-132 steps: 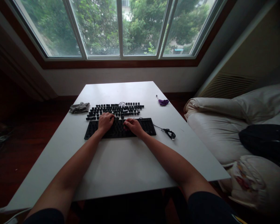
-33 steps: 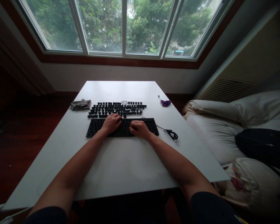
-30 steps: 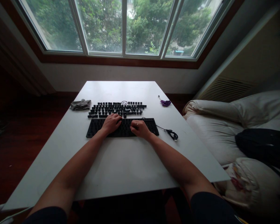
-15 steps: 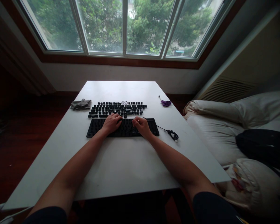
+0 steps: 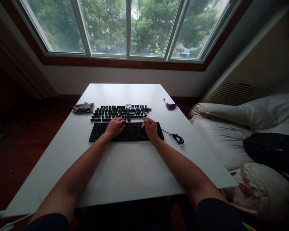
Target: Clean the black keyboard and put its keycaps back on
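Note:
A black keyboard (image 5: 132, 133) lies on the white table (image 5: 135, 170), its keycaps off over much of its face. My left hand (image 5: 115, 127) rests on the keyboard's left half, fingers stretched over the top of it and nothing visible in them. Above the right half, my right hand (image 5: 150, 128) is closed, the fingers pinched together; whatever they hold is too small and dark to make out. Loose black keycaps (image 5: 115, 111) stand in several rows just behind the keyboard.
A crumpled grey cloth (image 5: 83, 108) lies at the left edge. To the right are a coiled black cable (image 5: 177, 139), a purple cloth (image 5: 170, 106) and a small white-handled item beside it. A pale sofa (image 5: 216, 125) flanks the table's right side.
My right hand has shifted a little to the right over the keyboard and turned more upright, fingers still closed. The left hand has stayed in place.

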